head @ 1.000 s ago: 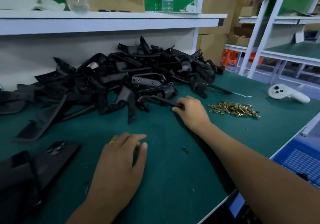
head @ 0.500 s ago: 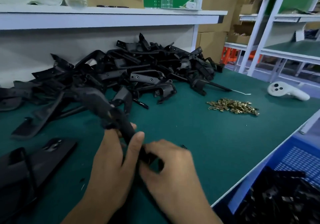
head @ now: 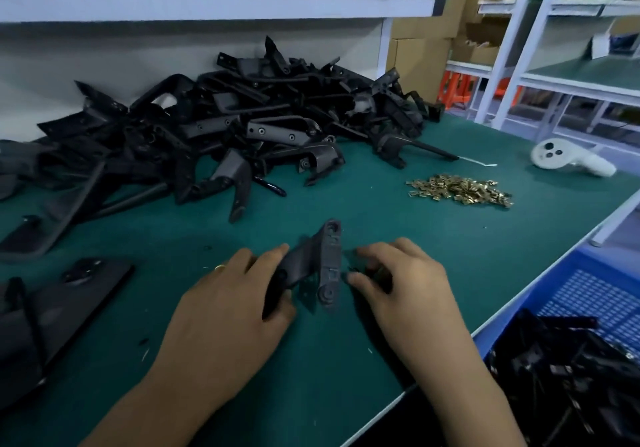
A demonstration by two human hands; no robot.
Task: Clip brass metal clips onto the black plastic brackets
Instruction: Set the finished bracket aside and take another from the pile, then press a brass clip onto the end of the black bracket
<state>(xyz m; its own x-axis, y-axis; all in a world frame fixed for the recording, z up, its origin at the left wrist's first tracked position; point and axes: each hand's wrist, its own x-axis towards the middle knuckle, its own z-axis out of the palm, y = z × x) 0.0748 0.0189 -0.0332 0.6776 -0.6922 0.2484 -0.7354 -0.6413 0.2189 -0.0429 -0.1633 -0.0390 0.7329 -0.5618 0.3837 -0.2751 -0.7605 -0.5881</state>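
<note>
Green bench mat [head: 398,239]: your work surface. Pile of black brackets [head: 242,128]: heaped at the back, awaiting clips. Blue crate [head: 588,294]: at your right, holding black parts. Brass clips [head: 460,188]: loose heap, well apart from your hands. Bracket in hand [head: 325,266]: your left hand [head: 225,311] grips its arm, mounting strip facing up. Right hand [head: 405,291]: fingers curled beside the strip; whether they pinch a clip cannot be told. Step: seating a clip; next, align it with a slot and press.
</note>
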